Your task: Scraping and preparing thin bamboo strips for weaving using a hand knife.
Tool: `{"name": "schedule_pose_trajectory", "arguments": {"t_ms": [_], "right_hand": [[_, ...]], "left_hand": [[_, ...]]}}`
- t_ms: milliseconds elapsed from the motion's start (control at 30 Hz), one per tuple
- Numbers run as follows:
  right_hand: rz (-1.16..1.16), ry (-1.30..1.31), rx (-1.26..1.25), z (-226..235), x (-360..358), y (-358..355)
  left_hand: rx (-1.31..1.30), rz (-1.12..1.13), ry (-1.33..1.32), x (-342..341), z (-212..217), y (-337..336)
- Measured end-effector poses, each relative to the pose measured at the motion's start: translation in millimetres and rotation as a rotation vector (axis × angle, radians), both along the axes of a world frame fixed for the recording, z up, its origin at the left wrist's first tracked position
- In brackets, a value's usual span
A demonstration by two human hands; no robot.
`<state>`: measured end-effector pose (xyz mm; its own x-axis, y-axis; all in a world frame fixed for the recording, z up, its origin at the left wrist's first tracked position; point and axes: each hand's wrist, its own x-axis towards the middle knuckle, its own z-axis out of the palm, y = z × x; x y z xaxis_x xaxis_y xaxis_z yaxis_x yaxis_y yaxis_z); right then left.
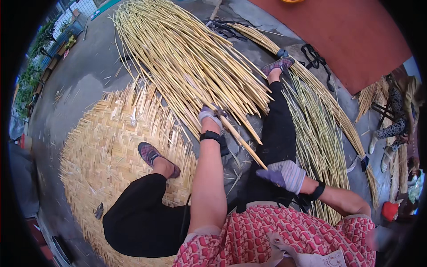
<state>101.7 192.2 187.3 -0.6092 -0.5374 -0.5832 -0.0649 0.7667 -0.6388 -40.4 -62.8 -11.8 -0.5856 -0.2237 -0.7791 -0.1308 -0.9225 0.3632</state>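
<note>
Pale light falls on a grey floor (100, 49); green plants (44, 38) line the far left, a flat red area (342, 35) far right.

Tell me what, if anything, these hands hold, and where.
The gloved left hand holds a slender straw-coloured stalk away from its near end; the gloved right hand meets that end, its grip unclear.
</note>
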Motion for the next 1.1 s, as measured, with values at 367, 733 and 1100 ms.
{"name": "schedule_pose_trajectory", "arguments": {"t_ms": [367,733,1100], "right_hand": [[0.365,0.627,0.205,33,93,174],[0.243,0.643,0.468,-28,47,145],[-0.27,0.033,0.024,-87,-12,62]], "left_hand": [[-0.218,0.149,0.054,-43,17,-86],[-0.421,0.135,0.31,-9,37,38],[-0.321,0.196,0.262,47,50,150]]}}
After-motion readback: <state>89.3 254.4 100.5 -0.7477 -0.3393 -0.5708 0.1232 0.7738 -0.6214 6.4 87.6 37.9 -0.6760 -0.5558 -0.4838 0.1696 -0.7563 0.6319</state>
